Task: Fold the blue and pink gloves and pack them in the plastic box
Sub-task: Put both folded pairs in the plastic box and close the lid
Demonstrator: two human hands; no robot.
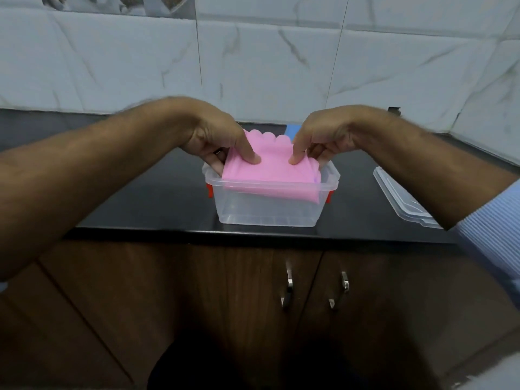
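On the dark table, close to its front edge, stands the plastic box, open so I can fill it. Its lid lies apart at 3 o'clock, out of my way. Over the box's mouth I hold the folded pink glove; its low edge already hangs inside. My left hand pinches it at 9 o'clock, my right hand at 3 o'clock, thumbs on top, so the fold does not open. At 12 o'clock, behind my hands, a blue piece shows, probably the blue glove.
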